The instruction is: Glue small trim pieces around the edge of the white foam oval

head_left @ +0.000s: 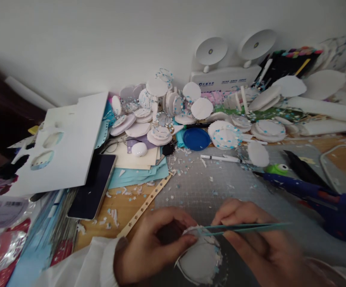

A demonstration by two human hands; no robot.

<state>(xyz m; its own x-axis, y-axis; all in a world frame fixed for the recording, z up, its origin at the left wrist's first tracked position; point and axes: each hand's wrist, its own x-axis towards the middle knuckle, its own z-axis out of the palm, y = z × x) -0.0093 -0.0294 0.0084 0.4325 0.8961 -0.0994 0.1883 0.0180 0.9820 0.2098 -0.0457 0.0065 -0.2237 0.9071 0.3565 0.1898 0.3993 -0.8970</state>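
My left hand [153, 245] pinches the upper edge of a white round disc [199, 261] between thumb and fingers. Small pale blue and white bits run along the disc's right rim. From the right, my right hand [268, 243] grips thin teal tweezers [247, 228], somewhat blurred. Their prongs reach left to the disc's top edge, close to my left thumb. Whether the tips hold a small piece I cannot tell. Both hands are over the near edge of a grey cutting mat [187, 195].
White discs [202, 108], many with blue-dotted trim, crowd the back. A blue lid [196, 138] and a white pen [220, 158] lie before them. A blue glue gun [307, 195] is right; a phone [91, 187] and white board [71, 159] are left. Paper scraps litter the mat.
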